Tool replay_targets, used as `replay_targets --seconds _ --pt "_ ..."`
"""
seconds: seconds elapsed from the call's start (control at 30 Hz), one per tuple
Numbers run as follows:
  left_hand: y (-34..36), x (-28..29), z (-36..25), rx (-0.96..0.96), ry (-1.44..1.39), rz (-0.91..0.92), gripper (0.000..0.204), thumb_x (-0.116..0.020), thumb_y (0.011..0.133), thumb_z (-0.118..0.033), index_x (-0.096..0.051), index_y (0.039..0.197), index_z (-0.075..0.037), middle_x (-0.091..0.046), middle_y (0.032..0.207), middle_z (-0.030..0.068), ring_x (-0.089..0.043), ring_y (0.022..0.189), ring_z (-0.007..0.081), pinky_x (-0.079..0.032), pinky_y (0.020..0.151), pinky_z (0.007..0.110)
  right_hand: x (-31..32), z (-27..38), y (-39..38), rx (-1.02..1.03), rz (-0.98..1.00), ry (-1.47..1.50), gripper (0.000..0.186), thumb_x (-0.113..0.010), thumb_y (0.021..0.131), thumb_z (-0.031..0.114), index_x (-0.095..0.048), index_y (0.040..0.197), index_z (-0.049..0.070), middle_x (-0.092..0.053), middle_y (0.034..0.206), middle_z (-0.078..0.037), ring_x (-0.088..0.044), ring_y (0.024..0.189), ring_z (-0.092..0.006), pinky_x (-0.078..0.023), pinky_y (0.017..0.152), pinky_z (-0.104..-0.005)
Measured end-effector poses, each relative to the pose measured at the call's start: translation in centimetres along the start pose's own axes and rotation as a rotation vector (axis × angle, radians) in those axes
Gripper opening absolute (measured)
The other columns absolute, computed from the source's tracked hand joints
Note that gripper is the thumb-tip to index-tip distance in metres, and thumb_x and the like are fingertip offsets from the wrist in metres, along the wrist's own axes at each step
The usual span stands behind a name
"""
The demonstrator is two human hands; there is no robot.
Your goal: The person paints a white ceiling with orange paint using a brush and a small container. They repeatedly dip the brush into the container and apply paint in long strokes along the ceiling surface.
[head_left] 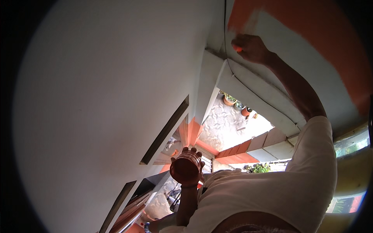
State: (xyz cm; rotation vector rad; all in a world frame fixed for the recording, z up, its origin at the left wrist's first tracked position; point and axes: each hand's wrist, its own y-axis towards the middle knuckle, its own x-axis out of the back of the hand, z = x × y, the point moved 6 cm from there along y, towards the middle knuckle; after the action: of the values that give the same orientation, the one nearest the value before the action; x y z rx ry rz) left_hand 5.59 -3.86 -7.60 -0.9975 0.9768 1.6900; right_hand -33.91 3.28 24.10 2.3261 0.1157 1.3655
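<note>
My left hand (201, 166) is wrapped around a round, open paint container (185, 157), held low in front of my body. Reddish-brown paint shows inside it, and its side looks clear and streaked. Raised high at the upper right, my right hand (253, 49) is closed in a fist close to the pale surface overhead. An orange end (238, 49) sticks out of that fist; it looks like a paintbrush handle, with the bristles hidden. Just beyond the knuckles, a thin, streaky patch of orange paint (252, 21) fades into the pale surface.
A broad orange painted band (311, 23) curves along the upper right. A dark cable (248, 90) runs down past the right hand and along a ledge. The big white wall (97, 97) at left has dark slots (165, 130). Potted plants (229, 99) stand far below on patterned paving.
</note>
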Motion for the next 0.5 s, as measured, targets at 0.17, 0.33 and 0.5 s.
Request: replay_targets --seconds 0.17,0.33,0.5 --pt "-0.1 0.0 0.1 -0.017 0.004 -0.017 0.074 -0.053 0.104 -0.06 -0.045 0.152 -0.004 -0.048 0.151 0.0269 -0.045 0.139 0.0479 -0.052 0.104 0.068 10.4 -11.2 5.6 -0.277 -0.193 -0.027 0.012 -0.07 0.095 0.021 -0.061 0.096 0.012 -0.064 0.096 -0.006 -0.066 0.084 -0.0248 -0.053 0.072 -0.0388" --pt "-1.0 0.8 0.0 -0.05 0.129 -0.107 0.073 -0.065 0.099 -0.057 -0.045 0.151 -0.011 -0.049 0.148 0.0186 -0.048 0.131 0.0385 -0.057 0.101 0.058 10.1 -6.3 2.8 0.113 -0.362 -0.561 0.014 -0.074 0.084 0.02 -0.071 0.096 0.014 -0.068 0.106 -0.004 -0.068 0.097 -0.026 -0.058 0.082 -0.0387" --pt "-0.4 1.8 0.0 0.013 0.13 -0.085 0.07 -0.064 0.1 -0.057 -0.045 0.151 -0.012 -0.05 0.147 0.017 -0.049 0.131 0.0366 -0.057 0.1 0.055 -1.0 0.4 -3.8 0.187 -0.041 -0.313 0.015 -0.071 0.084 0.021 -0.069 0.099 0.016 -0.067 0.096 -0.004 -0.073 0.096 -0.0232 -0.059 0.082 -0.0385"
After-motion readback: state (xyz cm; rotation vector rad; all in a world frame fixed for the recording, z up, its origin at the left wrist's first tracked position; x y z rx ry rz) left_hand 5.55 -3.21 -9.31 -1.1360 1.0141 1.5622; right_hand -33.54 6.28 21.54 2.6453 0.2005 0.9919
